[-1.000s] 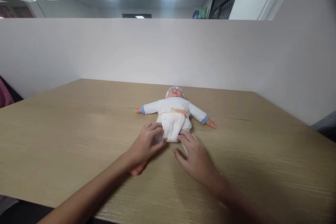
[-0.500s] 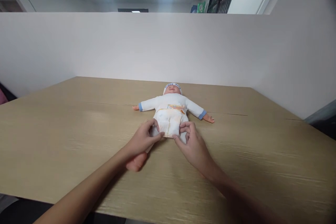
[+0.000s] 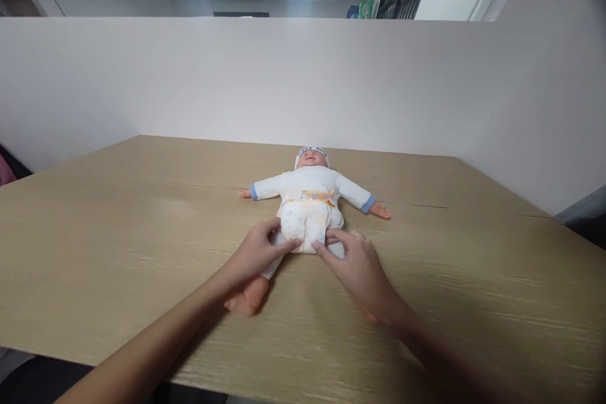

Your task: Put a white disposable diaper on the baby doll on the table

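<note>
Diaper (image 3: pixel 303 221), on the doll (image 3: pixel 310 181), is being touched by the left hand (image 3: pixel 258 248) at eight o'clock and right hand (image 3: pixel 358 267) at four, clamping indiscernible; its front, earlier bunched, is apparently being flattened.

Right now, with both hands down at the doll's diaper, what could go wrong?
The diaper could bunch or go crooked: the left hand and right hand are at opposite sides of its front, so an uneven pull might skew it. The doll might slide or twist on the table, as both hands are down by the diaper and neither steadies the doll higher up.
</note>
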The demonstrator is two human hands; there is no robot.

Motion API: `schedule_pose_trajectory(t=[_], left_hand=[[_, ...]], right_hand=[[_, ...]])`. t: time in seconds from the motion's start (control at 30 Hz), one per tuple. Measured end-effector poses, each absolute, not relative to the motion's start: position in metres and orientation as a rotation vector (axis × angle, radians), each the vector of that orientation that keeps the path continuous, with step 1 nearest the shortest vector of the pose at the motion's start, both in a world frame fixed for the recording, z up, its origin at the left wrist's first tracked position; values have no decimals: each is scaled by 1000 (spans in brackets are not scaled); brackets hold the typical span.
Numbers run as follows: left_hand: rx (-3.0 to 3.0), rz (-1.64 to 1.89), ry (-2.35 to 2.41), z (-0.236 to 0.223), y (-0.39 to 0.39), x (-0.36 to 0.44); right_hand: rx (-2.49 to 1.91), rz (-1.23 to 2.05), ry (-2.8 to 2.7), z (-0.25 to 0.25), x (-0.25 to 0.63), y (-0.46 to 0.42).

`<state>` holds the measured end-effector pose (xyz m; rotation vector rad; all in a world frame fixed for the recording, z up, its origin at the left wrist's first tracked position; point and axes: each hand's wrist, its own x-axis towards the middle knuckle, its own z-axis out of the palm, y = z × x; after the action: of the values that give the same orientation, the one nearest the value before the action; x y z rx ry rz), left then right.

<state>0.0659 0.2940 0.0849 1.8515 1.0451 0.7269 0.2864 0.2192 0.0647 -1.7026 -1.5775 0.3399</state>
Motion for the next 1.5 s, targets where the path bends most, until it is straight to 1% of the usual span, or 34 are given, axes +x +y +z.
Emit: schedule_pose_trajectory(t=[0.13, 0.3, 0.33, 0.4, 0.47, 0.6, 0.67, 0.77, 0.83, 0.9, 1.03, 1.13, 1.27, 1.5], left_hand=[[1724, 657, 962, 88, 306, 66], [1564, 650, 839, 80, 313, 65], [1576, 674, 846, 79, 312, 65], [1623, 731, 890, 76, 309, 66], [1674, 759, 931, 74, 307, 68], [1808, 730, 986, 73, 307, 71], [1820, 700, 993, 73, 310, 72], [1677, 656, 909, 73, 315, 72], [1580, 666, 858, 73, 315, 72], [1492, 712, 836, 73, 313, 71], [1276, 759, 827, 74, 308, 70], [1262, 772, 847, 72, 308, 68], [1443, 854, 974, 68, 308, 65], [1784, 1074, 1246, 63, 303, 60]], right_hand=[[-1665, 405, -1628, 66, 287, 228], [-1456, 802, -1507, 66, 295, 234], [-1435, 840, -1486, 66, 296, 234], [-1487, 808, -1463, 65, 297, 231], [-1598, 693, -1468, 63, 295, 228], [-1651, 569, -1532, 62, 288, 226], [-1621, 600, -1535, 62, 288, 228], [-1538, 753, -1473, 63, 291, 230], [-1488, 878, -1413, 64, 294, 231], [-1490, 924, -1367, 66, 298, 230], [-1591, 811, -1383, 69, 300, 225], [-1643, 693, -1430, 70, 300, 221], [-1661, 488, -1456, 66, 302, 218], [-1626, 424, -1467, 50, 307, 223]])
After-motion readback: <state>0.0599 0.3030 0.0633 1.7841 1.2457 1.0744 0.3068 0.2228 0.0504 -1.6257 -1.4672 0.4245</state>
